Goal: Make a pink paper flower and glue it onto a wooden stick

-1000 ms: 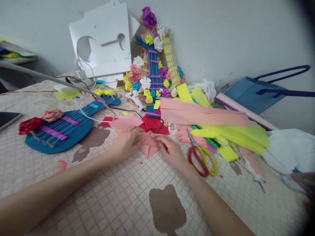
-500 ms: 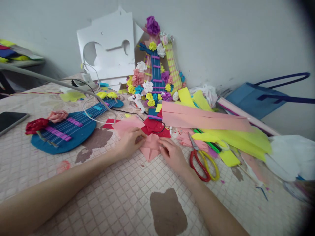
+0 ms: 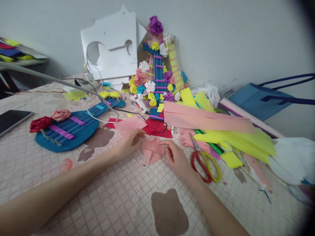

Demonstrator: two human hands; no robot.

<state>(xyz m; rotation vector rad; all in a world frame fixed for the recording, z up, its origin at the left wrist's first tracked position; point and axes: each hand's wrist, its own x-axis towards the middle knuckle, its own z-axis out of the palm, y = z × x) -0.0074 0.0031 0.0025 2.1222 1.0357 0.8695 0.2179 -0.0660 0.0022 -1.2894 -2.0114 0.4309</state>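
A small folded pink paper piece [image 3: 152,150] lies on the checked tablecloth between my hands. My left hand [image 3: 129,143] rests at its left edge, fingers curled and pinched at the paper's upper left corner. My right hand [image 3: 176,155] is at its right edge, thumb and fingers pinching the paper's right side. Red paper scraps [image 3: 157,126] and a loose pink sheet [image 3: 129,124] lie just behind. Red-and-yellow scissors [image 3: 205,159] lie right of my right hand.
A blue felt guitar [image 3: 73,126] with paper roses lies at left, a phone [image 3: 12,118] at the far left. Decorated guitar shapes [image 3: 157,72] and white foam board [image 3: 110,49] lean on the wall. A glue gun [image 3: 140,100], long pink strips [image 3: 204,119], yellow sheets [image 3: 241,137] and a blue bag [image 3: 265,98] crowd the right.
The view shifted slightly. My left hand has drawn back a little to the paper's left corner, exposing more of the pink piece. My right hand stays at its right edge.
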